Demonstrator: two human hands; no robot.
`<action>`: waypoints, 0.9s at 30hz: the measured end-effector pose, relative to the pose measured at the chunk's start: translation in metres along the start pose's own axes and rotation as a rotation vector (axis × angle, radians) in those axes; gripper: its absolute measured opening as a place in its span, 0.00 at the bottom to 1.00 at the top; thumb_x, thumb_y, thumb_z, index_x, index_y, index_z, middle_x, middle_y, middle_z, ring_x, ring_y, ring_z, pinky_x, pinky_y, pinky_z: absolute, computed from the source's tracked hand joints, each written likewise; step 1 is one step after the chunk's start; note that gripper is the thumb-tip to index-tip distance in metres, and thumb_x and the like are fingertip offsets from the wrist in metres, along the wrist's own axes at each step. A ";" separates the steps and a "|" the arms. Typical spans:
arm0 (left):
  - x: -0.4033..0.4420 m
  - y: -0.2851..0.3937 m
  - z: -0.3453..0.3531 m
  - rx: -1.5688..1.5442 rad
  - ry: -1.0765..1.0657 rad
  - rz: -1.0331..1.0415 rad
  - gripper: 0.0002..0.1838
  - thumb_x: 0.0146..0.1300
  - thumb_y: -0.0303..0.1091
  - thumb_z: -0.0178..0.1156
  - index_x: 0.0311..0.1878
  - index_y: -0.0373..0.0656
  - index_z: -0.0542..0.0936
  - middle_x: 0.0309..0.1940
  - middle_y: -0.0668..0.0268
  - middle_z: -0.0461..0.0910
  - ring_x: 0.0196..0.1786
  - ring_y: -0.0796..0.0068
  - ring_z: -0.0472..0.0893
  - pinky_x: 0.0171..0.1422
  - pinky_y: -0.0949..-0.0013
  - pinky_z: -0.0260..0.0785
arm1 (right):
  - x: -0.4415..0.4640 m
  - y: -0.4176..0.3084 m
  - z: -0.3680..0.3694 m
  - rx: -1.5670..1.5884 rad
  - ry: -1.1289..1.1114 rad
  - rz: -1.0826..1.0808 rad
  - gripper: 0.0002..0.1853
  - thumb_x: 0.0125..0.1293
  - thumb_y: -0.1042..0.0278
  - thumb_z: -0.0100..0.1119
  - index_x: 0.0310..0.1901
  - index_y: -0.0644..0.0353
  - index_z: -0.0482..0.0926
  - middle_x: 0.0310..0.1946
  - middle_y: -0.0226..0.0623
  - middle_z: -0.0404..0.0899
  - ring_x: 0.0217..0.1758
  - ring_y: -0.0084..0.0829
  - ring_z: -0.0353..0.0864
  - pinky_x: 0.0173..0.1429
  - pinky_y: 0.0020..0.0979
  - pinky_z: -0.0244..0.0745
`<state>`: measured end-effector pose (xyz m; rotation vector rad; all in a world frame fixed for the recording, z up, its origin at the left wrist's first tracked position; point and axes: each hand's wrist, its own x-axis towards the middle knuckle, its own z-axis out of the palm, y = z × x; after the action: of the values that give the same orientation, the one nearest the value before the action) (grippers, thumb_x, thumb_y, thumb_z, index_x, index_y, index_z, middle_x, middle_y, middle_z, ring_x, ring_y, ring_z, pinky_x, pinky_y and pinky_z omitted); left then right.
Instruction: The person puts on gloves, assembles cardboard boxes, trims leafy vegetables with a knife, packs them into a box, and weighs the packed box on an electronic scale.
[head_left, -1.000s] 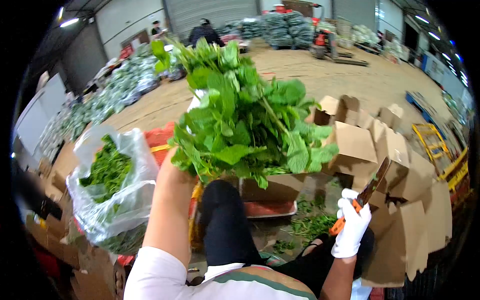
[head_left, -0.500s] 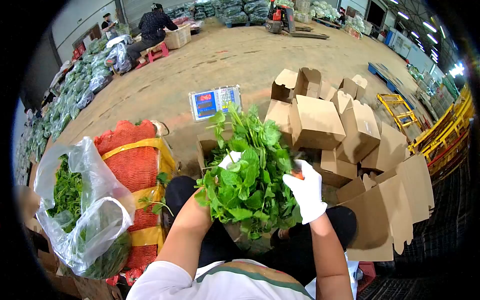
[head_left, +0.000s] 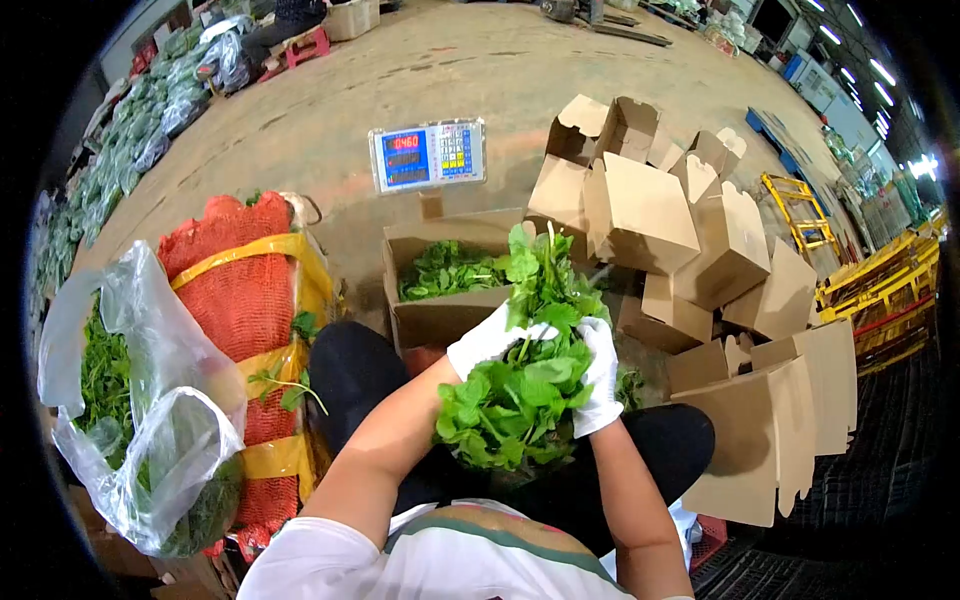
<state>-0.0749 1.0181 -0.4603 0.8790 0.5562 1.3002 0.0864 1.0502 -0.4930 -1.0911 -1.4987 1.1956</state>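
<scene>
A bunch of leafy greens (head_left: 520,395) is held above my lap between both white-gloved hands. My left hand (head_left: 495,340) wraps round its stems from the left, with fingers partly under leaves. On the other side my right hand (head_left: 598,375) presses against the bunch; an orange-handled knife seen earlier is hidden or out of view. Just beyond the bunch, an open cardboard box (head_left: 440,318) contains more greens (head_left: 450,272). Behind that box stands a scale display (head_left: 428,155) with red digits that look like 0460.
Left of my knees lie a red mesh sack (head_left: 225,310) with yellow tape and a clear plastic bag (head_left: 175,430) of greens. Open cardboard boxes (head_left: 650,215) crowd the right side. Farther off are a seated person (head_left: 290,22), bagged greens and a yellow metal frame (head_left: 800,215).
The bunch has come down and in front of my body. Both hands have closed in on it, and the knife has dropped from sight. The view has tilted down, showing the box of greens.
</scene>
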 end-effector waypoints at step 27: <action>0.028 -0.035 0.018 0.157 -0.003 -0.265 0.32 0.39 0.18 0.66 0.53 0.39 0.71 0.46 0.69 0.75 0.48 0.79 0.73 0.57 0.73 0.63 | 0.018 -0.021 -0.039 0.073 0.184 0.122 0.09 0.56 0.81 0.48 0.37 0.64 0.76 0.25 0.29 0.73 0.19 0.15 0.65 0.22 0.20 0.60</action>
<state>-0.0343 1.0402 -0.4754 0.9022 0.7538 1.0246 0.1182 1.0719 -0.4649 -1.2220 -1.2543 1.1892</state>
